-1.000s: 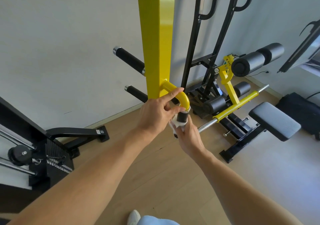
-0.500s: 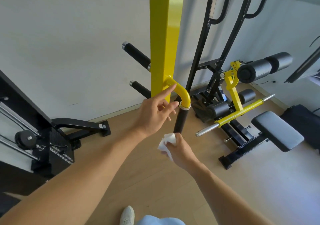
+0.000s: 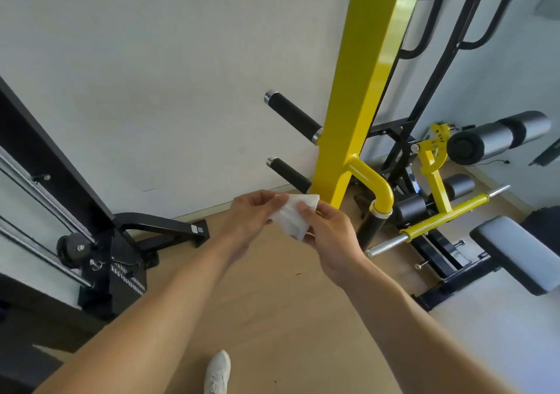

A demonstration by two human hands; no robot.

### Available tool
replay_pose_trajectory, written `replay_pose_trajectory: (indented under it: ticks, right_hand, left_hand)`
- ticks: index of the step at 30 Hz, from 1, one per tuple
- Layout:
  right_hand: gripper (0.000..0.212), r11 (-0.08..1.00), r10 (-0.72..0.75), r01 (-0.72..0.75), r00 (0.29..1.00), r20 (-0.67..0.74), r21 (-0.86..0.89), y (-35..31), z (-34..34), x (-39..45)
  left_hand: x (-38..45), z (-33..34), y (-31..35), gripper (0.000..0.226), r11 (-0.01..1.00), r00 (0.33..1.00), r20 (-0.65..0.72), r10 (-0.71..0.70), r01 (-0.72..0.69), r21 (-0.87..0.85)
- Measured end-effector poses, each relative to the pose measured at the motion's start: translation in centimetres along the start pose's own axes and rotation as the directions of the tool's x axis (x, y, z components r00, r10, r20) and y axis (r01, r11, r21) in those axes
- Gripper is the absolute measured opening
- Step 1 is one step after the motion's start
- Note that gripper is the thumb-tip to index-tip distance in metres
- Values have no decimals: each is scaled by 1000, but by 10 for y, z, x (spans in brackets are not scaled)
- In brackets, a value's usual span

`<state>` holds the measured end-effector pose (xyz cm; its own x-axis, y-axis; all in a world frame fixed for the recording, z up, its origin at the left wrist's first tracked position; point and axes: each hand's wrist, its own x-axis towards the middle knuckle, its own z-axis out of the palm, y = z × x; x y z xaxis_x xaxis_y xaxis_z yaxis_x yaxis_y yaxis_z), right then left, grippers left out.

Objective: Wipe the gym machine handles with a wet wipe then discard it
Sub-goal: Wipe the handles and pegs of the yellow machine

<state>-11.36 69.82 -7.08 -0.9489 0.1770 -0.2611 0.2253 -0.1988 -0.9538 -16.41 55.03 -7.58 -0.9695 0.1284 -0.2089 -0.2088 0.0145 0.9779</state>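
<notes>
Your left hand (image 3: 251,214) and right hand (image 3: 330,236) both pinch the wet wipe (image 3: 292,216), held just left of the black handle (image 3: 371,227) beneath the yellow post (image 3: 360,90); bench (image 3: 515,251) sits right.

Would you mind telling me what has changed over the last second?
The right hand drew the wet wipe off the black handle grip; the left hand released the yellow bend and now pinches the wipe too. The machine stayed put.

White wipe (image 3: 292,217); bright yellow post (image 3: 360,90) and curved handle (image 3: 371,181) with black grip (image 3: 371,227); tan wood floor (image 3: 272,302); bench pad (image 3: 521,251) looks grey, perhaps.
</notes>
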Motion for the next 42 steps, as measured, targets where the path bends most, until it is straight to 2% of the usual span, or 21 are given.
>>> replay_pose_trajectory:
  ticks: [3, 4, 6, 8, 9, 10, 11, 12, 14, 17, 20, 22, 25, 29, 31, 32, 35, 37, 39, 40, 42]
  right_hand:
    - [18, 990, -116, 96, 969, -219, -102, -3, 26, 20]
    - [22, 976, -183, 136, 935, -304, -168, -6, 35, 26]
    - [26, 913, -376, 250, 821, -430, -323, -11, 53, 34]
    - [15, 780, -598, 369, 678, -428, -506, -12, 70, 45]
    - [22, 651, -713, 386, 607, -351, -653, -8, 77, 56]
    - [28, 475, -793, 370, 573, -206, -798, 1, 80, 72]
    - [31, 313, -805, 326, 589, -68, -892, 11, 81, 88]
    - [35, 207, -764, 268, 645, 15, -941, 22, 82, 102]
    - [47, 81, -645, 146, 762, 60, -986, 37, 89, 116]
    - [71, 21, -544, 65, 838, 43, -998, 41, 105, 113]
    - [79, -165, -423, -97, 906, -19, -982, 29, 105, 108]
    - [80, -268, -344, -239, 929, -139, -933, 22, 99, 102]
    - [75, -299, -320, -340, 916, -242, -891, 15, 96, 94]
    - [62, -182, -402, -173, 911, -87, -968, 23, 111, 116]
    - [62, -127, -421, -139, 904, -73, -982, 24, 115, 125]
    - [65, -141, -394, -152, 915, -85, -978, 23, 113, 125]
    - [78, -290, -273, -247, 947, -167, -925, 24, 100, 106]
    - [85, -326, -262, -290, 942, -208, -900, 29, 94, 93]
    - [87, -226, -271, -275, 939, -211, -934, 27, 97, 91]
    - [84, -150, -281, -249, 939, -201, -957, 23, 100, 94]
    - [76, -92, -304, -200, 938, -164, -975, 16, 102, 103]
  left_hand:
    - [31, -17, 5, 10, 997, 999, 8, 38, -38, 63]
    - [42, -23, 9, 7, 995, 998, 1, 63, -63, 81]
    - [67, -33, 17, 8, 978, 992, -36, 125, -117, 175]
    - [92, -40, 24, 20, 944, 984, -61, 168, -143, 298]
    - [104, -43, 26, 30, 930, 984, -41, 174, -151, 334]
    - [116, -46, 25, 37, 920, 984, -6, 176, -162, 358]
    - [127, -49, 23, 40, 911, 984, 33, 176, -176, 374]
    - [136, -50, 21, 39, 901, 982, 71, 177, -191, 390]
    - [151, -53, 15, 35, 873, 972, 138, 188, -230, 431]
    - [165, -57, 10, 34, 832, 951, 235, 202, -293, 470]
    - [173, -54, 13, 33, 832, 922, 336, 195, -336, 440]
    - [176, -50, 15, 32, 844, 897, 406, 175, -349, 408]
    - [180, -46, 11, 28, 859, 892, 414, 182, -349, 374]
    - [180, -47, 4, 28, 867, 872, 440, 213, -377, 326]
    - [183, -49, 3, 27, 870, 869, 445, 219, -380, 314]
    - [184, -50, 3, 27, 868, 868, 447, 217, -381, 318]
    - [188, -49, 1, 28, 884, 882, 424, 203, -352, 309]
    - [188, -47, -2, 30, 880, 887, 409, 213, -357, 315]
    - [190, -47, -5, 32, 803, 854, 437, 281, -459, 381]
    - [191, -49, -7, 34, 703, 813, 470, 342, -554, 446]
    - [194, -53, -10, 39, 416, 694, 574, 435, -720, 555]
